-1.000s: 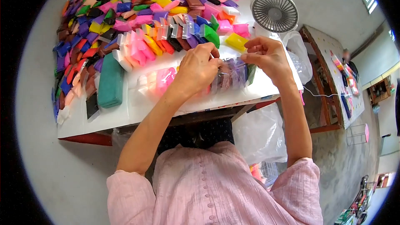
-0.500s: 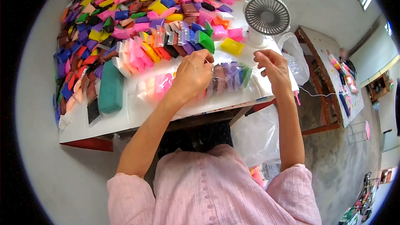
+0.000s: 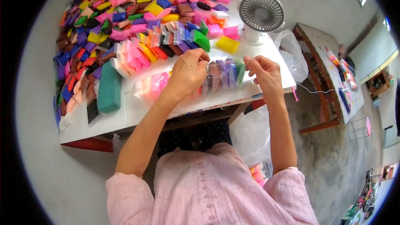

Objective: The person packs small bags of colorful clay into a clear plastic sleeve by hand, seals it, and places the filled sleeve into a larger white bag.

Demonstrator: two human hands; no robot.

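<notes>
Along the left of the white tabletop: heap of coloured packets, blue, brown, red, peach, yellow and purple mixed, spreading toward the back. Teal oblong case just beside the heap's near end. Next, back row of packets, leaning one on another, white and pink at left, then yellow, orange, red, black, brown, purple, and green at right.

Nearer the person, front row of packets in clear film, lying close to the table's front edge: pale and pink at left, brown, purple, blue and green at right. Left hand over its middle, fingers curled, thumb close to them; whether they pinch the film, cannot tell. Yellow packet lies behind the row's right part. Right hand at the green end, thumb and forefinger bent toward each other; grip on the film cannot be determined.

Behind it, white desk fan. Further right, clear plastic bag at the table's edge, then second table, standing apart, and pink-topped stool.
</notes>
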